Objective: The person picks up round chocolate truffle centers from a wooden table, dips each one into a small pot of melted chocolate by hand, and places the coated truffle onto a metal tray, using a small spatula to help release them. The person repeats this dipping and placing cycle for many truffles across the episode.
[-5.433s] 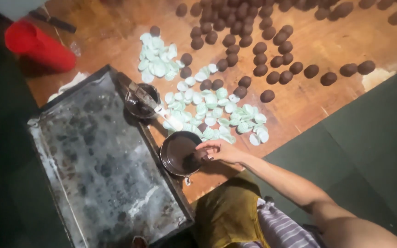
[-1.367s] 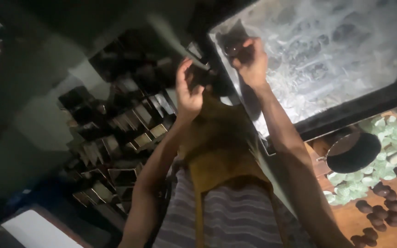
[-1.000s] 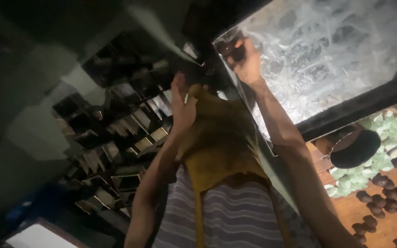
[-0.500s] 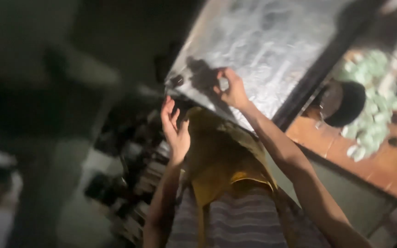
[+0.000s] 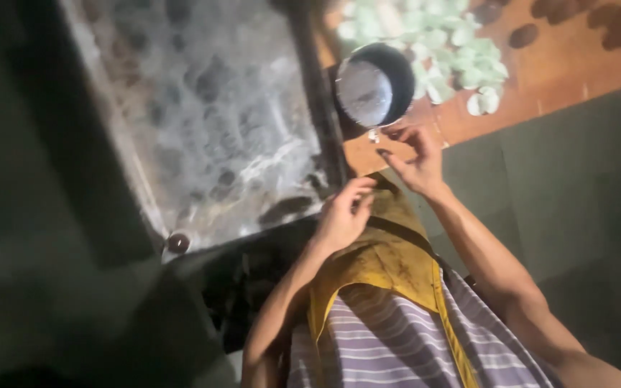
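Observation:
My right hand point(image 5: 412, 156) hovers with its fingers apart just below a dark round bowl point(image 5: 371, 90) with a pale inside. A small pale bit point(image 5: 374, 134) lies by its fingertips. My left hand point(image 5: 342, 217) hangs lower, fingers curled in and thumb against them, with nothing visible in it. It is over a yellow cloth point(image 5: 389, 255) on my front, beside the near edge of a large dusty metal tray point(image 5: 203, 122). A small dark round piece point(image 5: 177, 243) sits at the tray's near corner.
Pale green discs point(image 5: 436, 50) lie heaped on the reddish-brown floor point(image 5: 540, 86) beyond the bowl. Dark round balls point(image 5: 525, 34) sit in rows at the top right. A grey surface point(image 5: 576, 201) is to the right, and a dark shadowed area lies to the left.
The view has swung back from the dark shelves toward the tray and bowl. My right hand has moved off the tray to the bowl's near side. My left hand's fingers have curled in.

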